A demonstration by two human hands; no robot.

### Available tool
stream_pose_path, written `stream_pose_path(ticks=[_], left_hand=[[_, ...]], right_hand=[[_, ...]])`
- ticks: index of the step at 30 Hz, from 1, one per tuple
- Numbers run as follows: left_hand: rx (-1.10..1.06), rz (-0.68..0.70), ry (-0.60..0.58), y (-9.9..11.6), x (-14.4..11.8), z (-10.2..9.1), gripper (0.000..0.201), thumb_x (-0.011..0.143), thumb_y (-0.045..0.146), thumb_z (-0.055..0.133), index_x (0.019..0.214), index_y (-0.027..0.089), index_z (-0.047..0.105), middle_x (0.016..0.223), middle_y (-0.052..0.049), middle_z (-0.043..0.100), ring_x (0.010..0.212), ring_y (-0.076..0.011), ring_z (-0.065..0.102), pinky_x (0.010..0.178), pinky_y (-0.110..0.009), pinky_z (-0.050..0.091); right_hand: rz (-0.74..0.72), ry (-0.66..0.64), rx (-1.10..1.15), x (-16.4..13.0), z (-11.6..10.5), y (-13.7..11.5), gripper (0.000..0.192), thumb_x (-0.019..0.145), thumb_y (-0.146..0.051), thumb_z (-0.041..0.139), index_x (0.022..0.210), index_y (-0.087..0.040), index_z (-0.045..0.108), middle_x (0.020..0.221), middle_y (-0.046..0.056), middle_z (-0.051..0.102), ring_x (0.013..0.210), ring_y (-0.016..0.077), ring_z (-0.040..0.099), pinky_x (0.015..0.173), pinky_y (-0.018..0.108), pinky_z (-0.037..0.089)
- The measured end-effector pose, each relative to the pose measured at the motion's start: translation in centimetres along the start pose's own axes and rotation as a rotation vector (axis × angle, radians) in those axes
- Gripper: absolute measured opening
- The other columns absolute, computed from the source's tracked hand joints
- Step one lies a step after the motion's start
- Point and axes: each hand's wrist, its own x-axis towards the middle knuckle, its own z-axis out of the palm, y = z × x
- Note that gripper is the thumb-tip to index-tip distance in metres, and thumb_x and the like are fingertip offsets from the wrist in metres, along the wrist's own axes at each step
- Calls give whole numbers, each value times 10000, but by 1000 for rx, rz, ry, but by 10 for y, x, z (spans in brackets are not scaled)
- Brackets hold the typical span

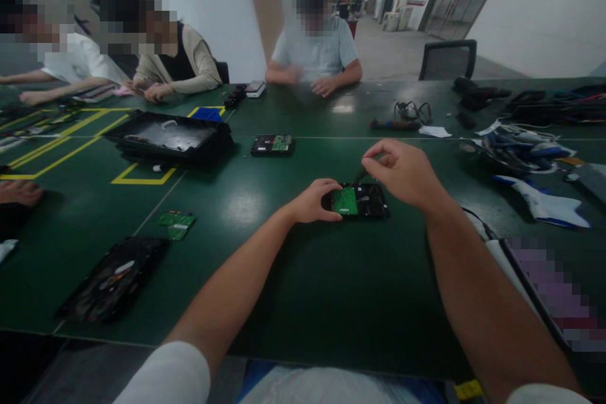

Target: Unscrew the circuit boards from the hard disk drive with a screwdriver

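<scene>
A black hard drive (374, 201) with a green circuit board lies on the green table in front of me. My left hand (316, 202) grips its left end between thumb and fingers. Just above the drive's far right side, my right hand (402, 170) is closed in a pinch. Something thin and dark seems to hang below those fingertips, but it is too faint to name. Farther back sits a second hard drive (273, 144), its green board facing up. To the left are loose green circuit boards (178, 225) and a dark flat part (116, 278).
A black tray (170, 136) stands at the back left near yellow tape. On the right are a device with a screen (544, 284), white-and-blue gloves (544, 202), a bundle of cables (516, 148) and a red-and-black tool (395, 125). Several people sit around the table (293, 303).
</scene>
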Motion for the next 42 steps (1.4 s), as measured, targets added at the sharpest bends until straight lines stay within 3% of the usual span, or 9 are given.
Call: stream_pose_path(ticks=[5,10,17,25,28,31,34,38,42], left_hand=[[9,-9,-7,2,0,0,840,700,526,864,1430,233,569,1520,-136,482,1458,-346,401,1223,-520,349],[17,-20,-14,4,0,-1,851,704,544,860,1439,237,561,1516,-134,483,1458,-343,403,1229,-520,345],[8,-25,-25,5,0,-2,858,698,539,864,1445,248,556,1525,-130,473,1458,-350,403,1227,-529,348],[33,-21,-18,2,0,0,863,709,554,852,1452,236,549,1523,-141,472,1459,-344,401,1229,-533,335],[25,-20,-21,1,0,0,863,709,558,852,1451,238,549,1526,-139,471,1458,-342,403,1226,-530,341],[15,-34,-22,1,0,0,865,704,567,855,1448,249,550,1526,-130,471,1458,-341,404,1224,-530,349],[14,-25,-19,2,0,0,867,700,562,860,1447,247,551,1523,-127,475,1460,-337,399,1231,-523,341],[14,-29,-29,3,1,-1,855,706,552,859,1448,260,552,1526,-125,473,1457,-343,405,1229,-538,341],[19,-26,-29,3,1,-2,863,707,571,852,1449,247,553,1519,-131,481,1453,-346,409,1225,-531,347]], right_hand=[[4,-118,215,1,4,0,243,954,-414,621,1012,-205,732,808,37,726,650,167,670,625,303,515],[-7,-121,340,3,8,6,338,953,-353,607,1252,-211,678,946,62,762,737,183,708,697,334,574],[69,27,123,4,10,10,201,837,-350,744,981,-210,730,818,49,750,678,200,687,640,331,540],[96,-106,413,7,11,-1,228,938,-388,652,1026,-186,710,743,39,719,608,163,664,591,301,543],[66,-114,398,7,10,1,248,942,-367,641,1096,-191,724,787,47,739,663,174,678,643,317,555],[32,-24,296,8,11,6,191,899,-363,689,988,-204,748,892,60,766,782,199,703,710,331,555],[71,30,213,8,12,9,158,867,-354,716,916,-206,739,851,56,759,745,205,696,662,327,542],[57,-27,254,6,11,3,210,885,-393,707,979,-206,724,838,46,750,612,162,654,576,299,522],[30,-101,373,6,11,-1,244,951,-406,628,1042,-197,714,789,43,734,653,164,677,612,294,547]])
